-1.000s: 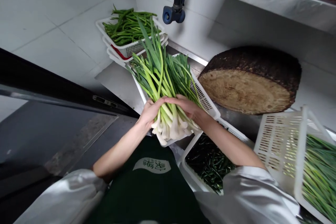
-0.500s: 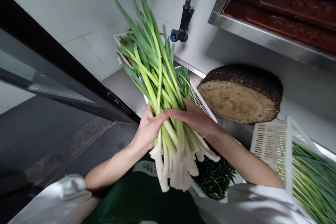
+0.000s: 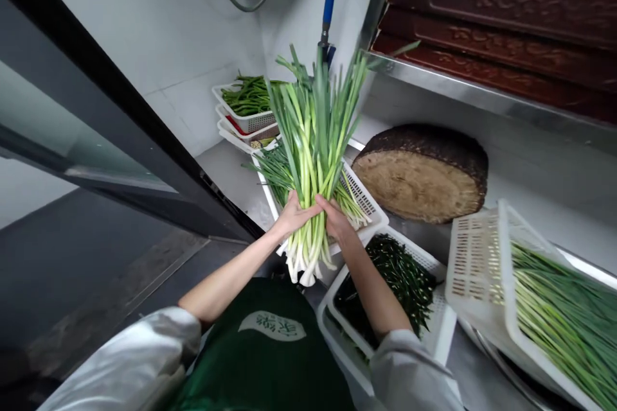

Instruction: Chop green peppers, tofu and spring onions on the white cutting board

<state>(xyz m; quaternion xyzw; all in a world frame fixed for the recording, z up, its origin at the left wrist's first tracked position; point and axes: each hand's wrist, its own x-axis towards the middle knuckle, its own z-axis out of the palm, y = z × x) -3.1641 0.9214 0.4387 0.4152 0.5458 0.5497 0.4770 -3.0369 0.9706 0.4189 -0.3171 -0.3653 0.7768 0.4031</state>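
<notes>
A thick bunch of green onions (image 3: 311, 148) is gripped between my two hands, white ends toward me and green tops pointing away. My left hand (image 3: 293, 215) wraps its left side and my right hand (image 3: 335, 217) its right side, thumbs meeting across the front. Behind and below the bunch stands a white basket (image 3: 371, 196) with more green stalks in it. The bunch hides much of that basket. My fingers behind the stalks cannot be seen.
Right of me are a white basket of dark green peppers (image 3: 402, 279) and a basket of long green stalks (image 3: 563, 314). A round wooden block (image 3: 419, 173) leans by the wall under a metal shelf (image 3: 482, 96). Stacked baskets (image 3: 250, 119) stand far left, beside a dark door frame (image 3: 144, 122).
The bunch has moved away from me and lower, toward the basket behind it, with both hands still around it. The view has shifted, showing more of the stacked baskets and peppers.
</notes>
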